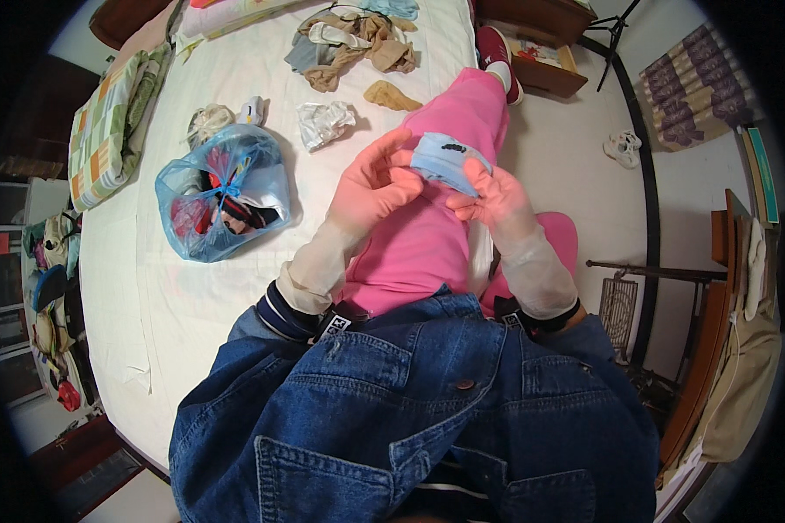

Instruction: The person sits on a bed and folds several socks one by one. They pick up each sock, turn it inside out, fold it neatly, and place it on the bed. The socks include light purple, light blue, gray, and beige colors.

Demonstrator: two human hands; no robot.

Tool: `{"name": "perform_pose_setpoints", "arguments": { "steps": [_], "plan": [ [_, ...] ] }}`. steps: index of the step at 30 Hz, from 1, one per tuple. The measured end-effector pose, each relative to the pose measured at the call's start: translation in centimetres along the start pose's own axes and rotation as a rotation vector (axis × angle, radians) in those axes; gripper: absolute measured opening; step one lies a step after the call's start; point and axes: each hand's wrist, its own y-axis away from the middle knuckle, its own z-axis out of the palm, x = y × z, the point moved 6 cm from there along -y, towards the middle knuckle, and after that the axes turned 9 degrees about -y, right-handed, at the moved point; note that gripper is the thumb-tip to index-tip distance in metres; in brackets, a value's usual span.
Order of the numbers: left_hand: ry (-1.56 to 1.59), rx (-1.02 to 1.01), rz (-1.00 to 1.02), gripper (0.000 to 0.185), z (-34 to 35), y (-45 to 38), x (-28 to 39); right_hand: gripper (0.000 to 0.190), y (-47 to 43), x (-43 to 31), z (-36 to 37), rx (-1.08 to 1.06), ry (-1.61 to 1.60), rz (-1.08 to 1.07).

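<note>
A small folded light-blue sock (446,160) with a dark mark is held above my pink-trousered leg. My right hand (494,193), in a pink-and-white rubber glove, pinches its right end between thumb and fingers. At the sock's left edge is my left hand (376,180), gloved the same way, thumb and fingertips curled against the fabric. To the left on the bed, a knotted translucent blue plastic bag (226,193) contains rolled-looking dark, red and white textiles. A crumpled white plastic wrapper (325,124) and a tan sock (391,96) lie beyond my hands.
A heap of tan and grey hosiery (356,49) lies farther up the white-sheeted bed (190,314). Behind the bag are a cream bundle (210,123) and a rolled white sock (252,110). A folded checked quilt (114,131) rests at left. An open drawer (549,72) juts out at right.
</note>
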Motion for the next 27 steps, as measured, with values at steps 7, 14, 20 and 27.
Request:
{"name": "perform_pose_setpoints", "arguments": {
  "steps": [7,14,20,27],
  "plan": [
    [-0.877,0.14,0.449,0.035,0.8,1.0,3.0,0.041,0.0,0.0,0.3,0.091,0.189,0.031],
    [-0.947,0.108,0.655,0.032,0.9,1.0,3.1,0.035,0.5,0.5,0.8,-0.028,0.276,0.2],
    [-1.022,-0.07,0.627,0.032,1.5,1.0,2.9,0.032,0.3,-0.9,1.8,-0.084,0.351,-0.173],
    [-1.053,-0.03,0.723,0.042,2.3,1.1,3.0,0.029,-0.4,0.2,1.2,-0.075,0.352,-0.147]
  ]
}}
